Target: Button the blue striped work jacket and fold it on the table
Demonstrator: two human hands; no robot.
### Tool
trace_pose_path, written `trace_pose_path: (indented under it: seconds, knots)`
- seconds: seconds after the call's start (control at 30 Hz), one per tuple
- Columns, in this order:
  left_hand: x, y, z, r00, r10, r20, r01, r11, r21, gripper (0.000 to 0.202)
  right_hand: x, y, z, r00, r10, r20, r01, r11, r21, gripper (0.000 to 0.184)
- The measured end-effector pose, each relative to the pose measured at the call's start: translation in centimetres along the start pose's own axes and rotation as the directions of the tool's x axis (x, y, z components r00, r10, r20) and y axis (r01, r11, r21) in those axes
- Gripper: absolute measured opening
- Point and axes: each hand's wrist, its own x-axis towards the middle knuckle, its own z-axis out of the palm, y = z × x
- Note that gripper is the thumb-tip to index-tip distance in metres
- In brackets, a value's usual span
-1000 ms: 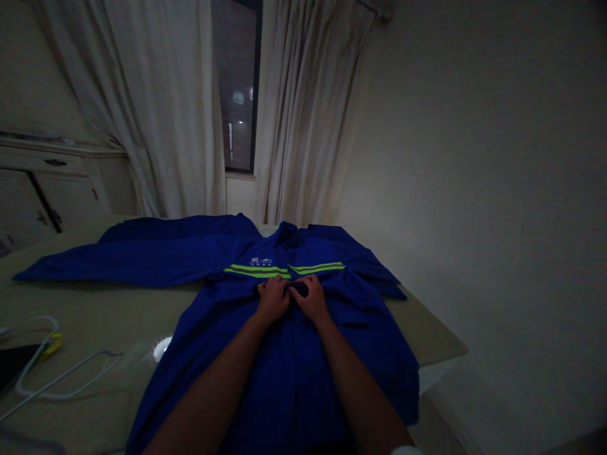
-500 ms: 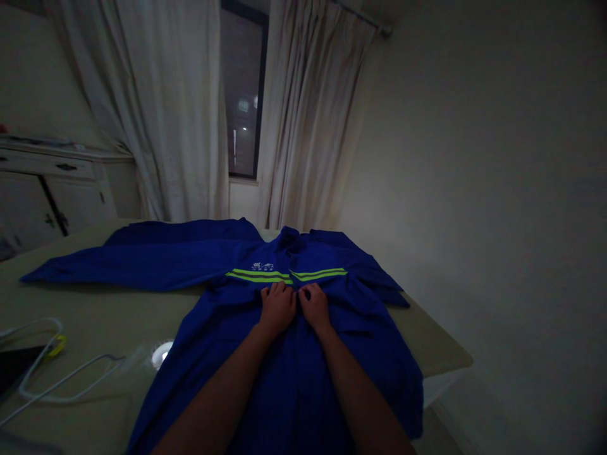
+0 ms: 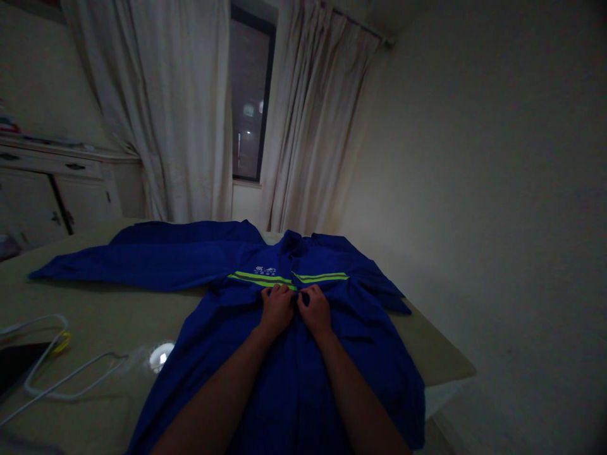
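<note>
Left hand (image 3: 277,309) and right hand (image 3: 315,311) lie curled on the front closure (image 3: 294,354) of the blue work jacket (image 3: 227,309) spread on the worktop (image 3: 427,341), their grip on the cloth indeterminate; uneven tension may skew the closure and pucker the reflective stripes (image 3: 260,279).

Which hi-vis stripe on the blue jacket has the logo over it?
The stripe on the left of the blue jacket, just above the left hand; the white logo sits over it. The right stripe shows no logo.
</note>
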Motion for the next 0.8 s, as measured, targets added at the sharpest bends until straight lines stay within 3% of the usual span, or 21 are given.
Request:
trace_pose_path:
  seconds: [0.17,0.37,0.5,0.7,0.8]
  knots:
    - [-0.3,0.1,-0.3,0.990,0.126,-0.062,-0.121,0.989,0.082,0.023,-0.1,-1.0,-0.9,0.998,-0.066,0.021,0.069,0.974,-0.216,0.012]
    - [-0.1,0.2,-0.4,0.979,0.192,-0.063,-0.184,0.977,0.112,0.027,-0.1,-1.4,-0.6,1.000,0.005,0.007,-0.003,0.944,-0.331,0.012]
    - [0.0,0.3,-0.1,0.978,0.204,-0.049,-0.197,0.973,0.119,0.028,0.1,-0.8,-0.4,0.998,0.054,-0.014,-0.055,0.947,-0.315,0.016]
    - [-0.1,0.0,0.6,0.993,0.106,-0.054,-0.100,0.991,0.094,0.025,0.1,-0.1,-0.6,0.997,-0.058,0.041,0.065,0.976,-0.207,0.019]
    - [-0.1,-0.1,0.7,0.996,0.083,-0.046,-0.080,0.994,0.068,0.024,0.0,0.0,-0.5,0.997,-0.059,0.041,0.066,0.978,-0.200,0.016]
